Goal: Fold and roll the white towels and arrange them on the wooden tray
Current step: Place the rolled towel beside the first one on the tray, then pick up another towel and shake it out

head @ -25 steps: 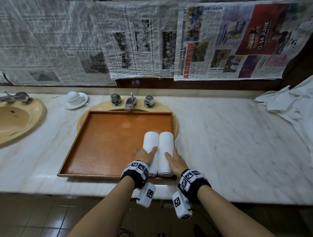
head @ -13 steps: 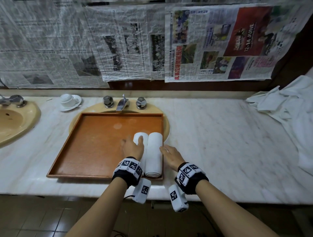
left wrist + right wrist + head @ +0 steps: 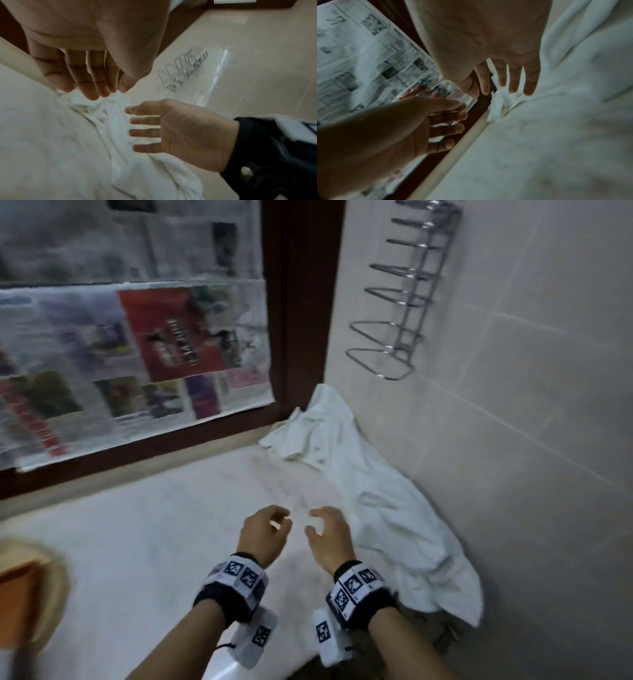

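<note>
A crumpled heap of white towels (image 3: 370, 501) lies along the tiled side wall at the right end of the marble counter (image 3: 164, 542). Both hands hover above the counter just left of the heap, empty. My left hand (image 3: 270, 525) has loosely curled fingers; the left wrist view shows its fingers (image 3: 92, 86) hanging relaxed over the towels (image 3: 120, 148). My right hand (image 3: 325, 529) is nearest the heap, its fingers (image 3: 513, 81) spread and straight over the towels (image 3: 556, 108). Only a corner of the wooden tray (image 3: 17, 604) shows at the far left edge; the rolled towels are out of view.
Newspaper sheets (image 3: 137, 354) cover the mirror behind the counter, framed in dark wood (image 3: 301, 302). A chrome wire rack (image 3: 394, 313) hangs on the tiled wall above the towel heap. The yellow basin rim (image 3: 58, 587) curves around the tray corner.
Both hands have let go of the two rolled towels on the tray and swung right toward the towel heap. The head view has turned right, leaving the tray at the edge.
</note>
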A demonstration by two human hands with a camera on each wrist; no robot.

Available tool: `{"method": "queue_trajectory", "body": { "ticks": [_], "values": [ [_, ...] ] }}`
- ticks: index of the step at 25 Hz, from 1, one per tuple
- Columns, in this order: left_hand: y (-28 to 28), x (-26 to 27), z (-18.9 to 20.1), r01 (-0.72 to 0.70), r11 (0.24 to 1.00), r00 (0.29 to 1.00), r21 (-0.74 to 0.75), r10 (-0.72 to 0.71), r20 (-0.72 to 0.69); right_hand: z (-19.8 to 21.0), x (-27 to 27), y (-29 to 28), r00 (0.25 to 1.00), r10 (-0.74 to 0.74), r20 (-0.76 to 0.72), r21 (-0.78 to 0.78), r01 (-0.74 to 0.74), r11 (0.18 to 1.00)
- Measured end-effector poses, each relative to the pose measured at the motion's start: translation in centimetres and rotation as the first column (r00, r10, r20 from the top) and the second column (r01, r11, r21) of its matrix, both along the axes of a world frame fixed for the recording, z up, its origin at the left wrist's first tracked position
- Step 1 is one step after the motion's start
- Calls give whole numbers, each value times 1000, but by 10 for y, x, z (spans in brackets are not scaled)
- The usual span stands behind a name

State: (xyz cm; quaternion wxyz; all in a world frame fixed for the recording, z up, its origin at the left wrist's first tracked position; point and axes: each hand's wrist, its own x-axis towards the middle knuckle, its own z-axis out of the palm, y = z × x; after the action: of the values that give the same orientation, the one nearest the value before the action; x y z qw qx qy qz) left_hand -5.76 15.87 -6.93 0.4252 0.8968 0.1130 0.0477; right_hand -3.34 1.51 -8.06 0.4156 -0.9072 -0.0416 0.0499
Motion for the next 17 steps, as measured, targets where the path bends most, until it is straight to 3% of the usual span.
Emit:
{"method": "queue_trajectory", "body": {
  "ticks": [2, 4, 6, 8, 10, 13, 15, 17],
  "values": [
    [-56, 40, -5, 143, 988, 990, 64, -143, -18, -11, 22, -64, 960, -201, 195, -257, 248, 934],
    [-102, 70, -10, 275, 951, 961, 139, -274, -33, -18, 33, -114, 897, -340, 284, -394, 432, 811],
    [-139, 92, -14, 366, 906, 930, 212, -367, -35, -24, 39, -153, 872, -420, 250, -451, 489, 747],
    [-165, 107, -14, 444, 848, 895, 290, -437, -95, -27, 43, -180, 893, -426, 144, -501, 437, 747],
    [-184, 120, -11, 532, 772, 847, 348, -488, -212, -29, 47, -195, 929, -355, 108, -448, 364, 816],
    [-189, 133, 0, 547, 724, 837, 421, -489, -247, -17, 52, -197, 913, -269, 307, -226, 344, 911],
    [-177, 134, 18, 447, 800, 886, 399, -458, -74, 3, 55, -190, 868, -227, 441, -108, 303, 947],
    [-149, 134, 48, 291, 916, 917, 277, -350, 192, 35, 59, -175, 832, -191, 521, 4, 222, 975]
  ]
}}
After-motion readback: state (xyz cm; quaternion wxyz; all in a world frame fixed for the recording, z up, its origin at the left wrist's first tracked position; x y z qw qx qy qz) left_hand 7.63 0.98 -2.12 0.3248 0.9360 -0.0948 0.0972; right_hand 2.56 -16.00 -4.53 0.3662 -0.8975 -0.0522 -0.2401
